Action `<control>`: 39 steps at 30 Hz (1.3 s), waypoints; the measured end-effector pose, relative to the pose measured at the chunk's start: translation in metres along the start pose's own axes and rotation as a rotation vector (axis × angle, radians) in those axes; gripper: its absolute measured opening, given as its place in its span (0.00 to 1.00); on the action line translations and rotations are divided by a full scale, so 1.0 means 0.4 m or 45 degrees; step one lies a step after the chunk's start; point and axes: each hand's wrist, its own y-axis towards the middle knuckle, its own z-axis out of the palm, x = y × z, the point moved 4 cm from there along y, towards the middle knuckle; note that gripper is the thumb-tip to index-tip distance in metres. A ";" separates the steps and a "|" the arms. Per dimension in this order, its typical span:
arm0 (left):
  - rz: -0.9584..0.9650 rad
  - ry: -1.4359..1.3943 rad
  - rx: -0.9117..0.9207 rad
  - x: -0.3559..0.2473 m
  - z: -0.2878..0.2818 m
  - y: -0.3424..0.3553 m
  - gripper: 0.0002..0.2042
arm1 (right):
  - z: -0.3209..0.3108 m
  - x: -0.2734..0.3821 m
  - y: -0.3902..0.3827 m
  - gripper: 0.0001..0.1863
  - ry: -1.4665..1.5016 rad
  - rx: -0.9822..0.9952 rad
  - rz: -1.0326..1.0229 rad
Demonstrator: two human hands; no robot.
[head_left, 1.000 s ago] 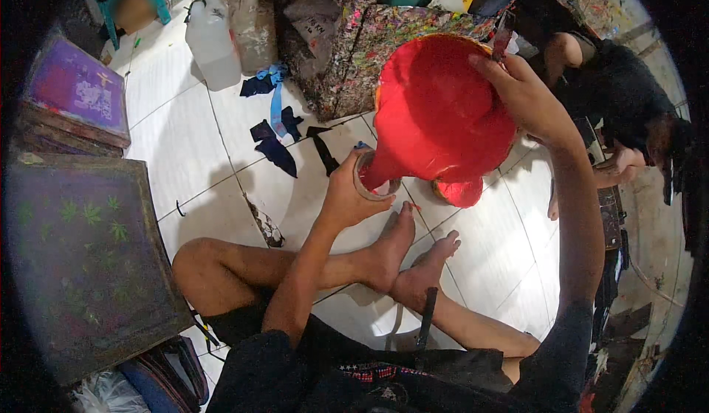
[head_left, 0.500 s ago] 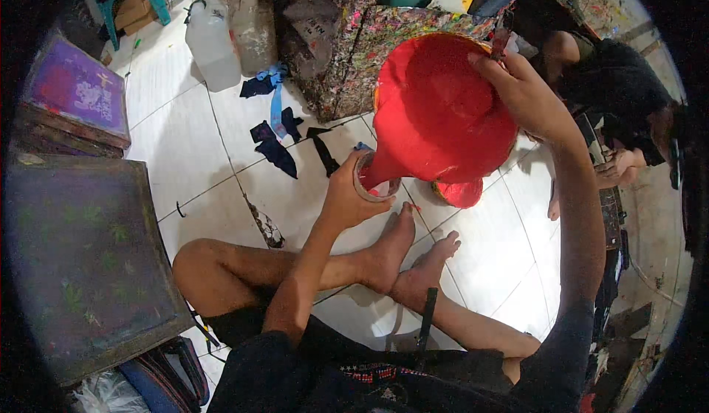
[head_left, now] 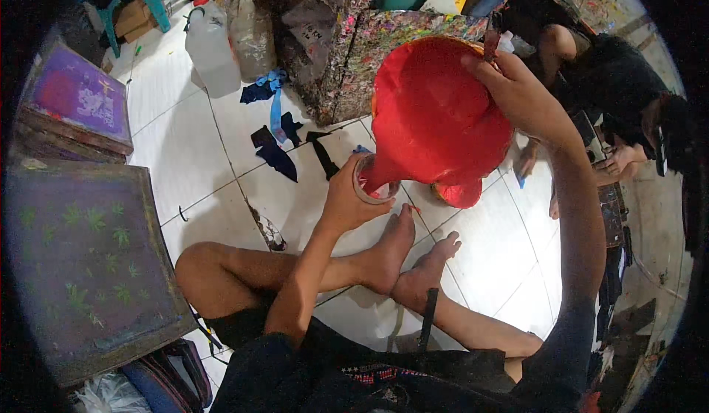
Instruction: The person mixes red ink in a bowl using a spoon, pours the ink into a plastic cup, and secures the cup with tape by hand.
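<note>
My left hand (head_left: pixel 347 200) is wrapped around a small clear jar (head_left: pixel 360 183), holding it upright above the tiled floor. Thick red paint (head_left: pixel 375 168) runs into it over the lip of a wide tub (head_left: pixel 432 107), whose inside is coated in red. That tub is tipped steeply toward the jar, and my right hand (head_left: pixel 517 92) grips its upper right rim. Below the tub a smaller round red-coated thing (head_left: pixel 461 193) shows in part; the tub hides the rest. How full the jar is, I cannot tell.
Framed printing screens (head_left: pixel 88 265) lean at the left. Dark and blue cloth scraps (head_left: pixel 275 153) lie on the tiles ahead, near plastic jugs (head_left: pixel 214 47). A paint-crusted box (head_left: pixel 377 51) stands behind the tub. At the right a co-worker in dark clothes (head_left: pixel 620 81) crouches close by.
Both my hands keep nearly the same hold and the paint still flows. At the right, the co-worker's hand has come into sight near the floor beside a small blue piece.
</note>
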 end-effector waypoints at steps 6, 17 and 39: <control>0.035 -0.016 -0.015 0.012 -0.002 -0.004 0.42 | 0.004 0.039 -0.012 0.20 -0.077 -0.040 0.044; -0.011 0.012 -0.019 -0.008 0.003 -0.003 0.42 | -0.001 0.012 -0.005 0.19 -0.082 0.044 0.080; 0.081 -0.044 -0.042 -0.029 0.006 -0.006 0.36 | 0.002 0.065 -0.024 0.17 -0.130 0.037 0.005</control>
